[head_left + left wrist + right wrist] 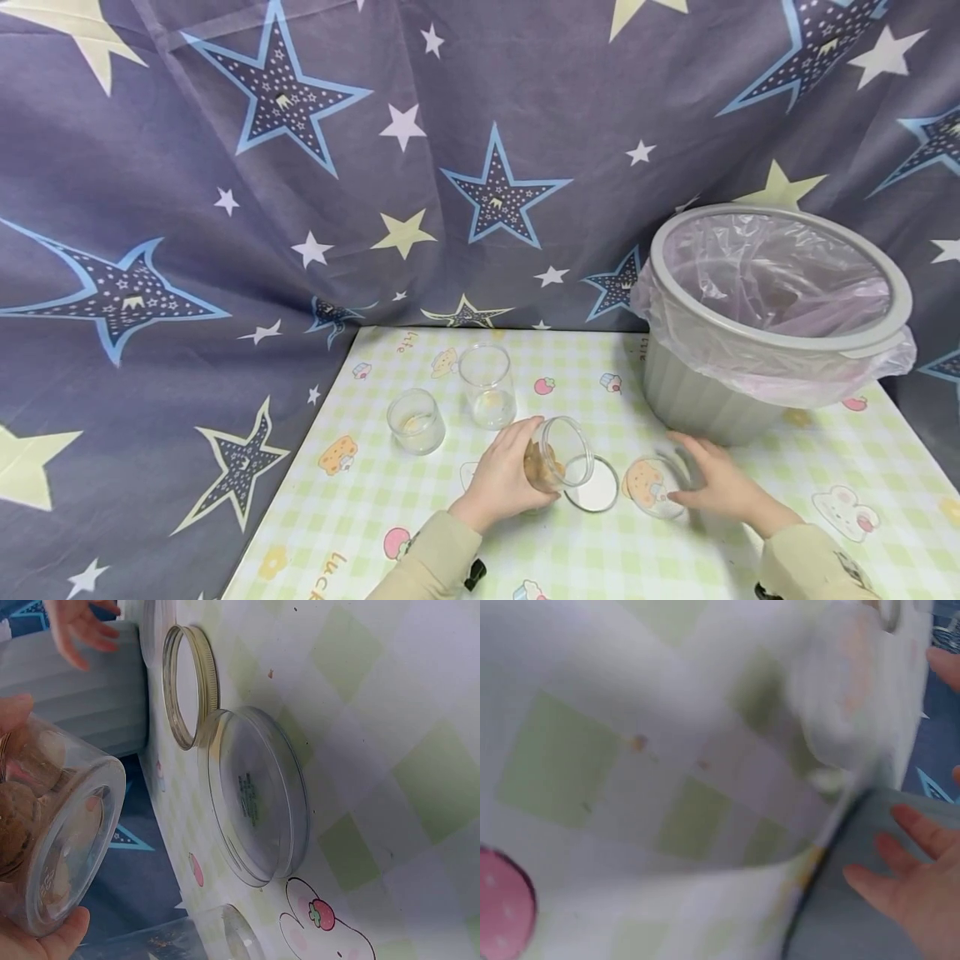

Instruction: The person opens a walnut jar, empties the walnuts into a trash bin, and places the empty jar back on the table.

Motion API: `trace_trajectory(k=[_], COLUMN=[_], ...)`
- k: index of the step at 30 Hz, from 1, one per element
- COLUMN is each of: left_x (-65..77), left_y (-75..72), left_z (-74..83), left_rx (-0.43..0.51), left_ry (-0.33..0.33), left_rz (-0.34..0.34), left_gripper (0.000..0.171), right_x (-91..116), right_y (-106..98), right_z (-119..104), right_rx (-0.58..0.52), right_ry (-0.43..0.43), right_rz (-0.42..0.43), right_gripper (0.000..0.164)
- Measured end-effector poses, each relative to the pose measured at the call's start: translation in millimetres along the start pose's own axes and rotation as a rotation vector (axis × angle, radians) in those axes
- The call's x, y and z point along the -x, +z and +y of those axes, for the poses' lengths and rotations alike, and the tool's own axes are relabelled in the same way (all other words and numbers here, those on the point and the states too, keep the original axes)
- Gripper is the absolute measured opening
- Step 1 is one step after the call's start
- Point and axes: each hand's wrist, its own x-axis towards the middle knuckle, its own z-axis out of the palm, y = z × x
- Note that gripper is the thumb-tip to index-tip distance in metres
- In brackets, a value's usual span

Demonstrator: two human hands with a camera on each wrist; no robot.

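Observation:
My left hand (504, 473) grips a clear jar (542, 462) of brown lumpy pieces (19, 821). Its uncovered mouth tilts to the right, above a gold-rimmed jar lid (208, 679) with a white inside. In the left wrist view, a clear round shallow dish (251, 795) lies beside that lid, under the jar. My right hand (720, 483) has its fingers spread by another clear round dish (651, 492); contact is unclear in the head view. In the right wrist view, the fingers (904, 862) appear in front of the grey bin, holding nothing.
A grey bin (693, 392) with a pinkish plastic liner (780, 283) stands at the back right. Behind my left hand are a tall clear cup (487, 387) and a short clear cup (416, 425). A star-patterned curtain (345, 150) hangs behind the checked tablecloth (420, 500).

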Motion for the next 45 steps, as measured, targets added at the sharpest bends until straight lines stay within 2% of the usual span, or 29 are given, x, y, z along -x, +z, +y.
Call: trace_trajectory(k=[5, 9, 19, 24, 31, 36, 39, 43, 45], left_x=[0.6, -0.3, -1.7, -1.5, -1.4, -2.2, -2.4, -2.4, -2.2], left_y=[-0.4, 0.1, 0.7, 0.5, 1.7, 2.3, 2.1, 1.7, 1.5], left_z=[0.9, 1.6, 0.7, 1.0, 0.4, 0.3, 0.7, 1.1, 1.3], left_rx=[-0.002, 0.003, 0.029, 0.039, 0.036, 0.034, 0.036, 0.040, 0.040], left_ry=[-0.004, 0.006, -0.004, -0.009, -0.005, -0.001, 0.003, -0.001, -0.006], left_rz=[0.001, 0.012, 0.024, 0.026, 0.034, 0.035, 0.037, 0.031, 0.026], left_gripper=[0.100, 0.100, 0.099, 0.099, 0.100, 0.100, 0.100, 0.100, 0.101], right_x=[0.0, 0.8, -0.6, -1.8, 0.1, 2.9, 4.8, 7.0, 9.1], right_y=[-15.7, -23.0, -40.1, -47.4, -67.4, -91.7, -107.9, -130.2, -141.2], right_z=[-6.6, -15.1, -44.0, -54.9, -70.6, -79.8, -83.9, -87.6, -89.0], right_rx=[-0.054, -0.069, -0.059, -0.027, -0.104, -0.207, -0.274, -0.337, -0.334], right_ry=[-0.032, -0.102, -0.205, -0.246, -0.275, -0.274, -0.329, -0.433, -0.420], right_rz=[0.030, 0.034, 0.065, 0.110, 0.203, 0.284, 0.367, 0.556, 0.688], right_gripper=[0.079, 0.077, 0.064, 0.058, 0.057, 0.060, 0.060, 0.048, 0.041])
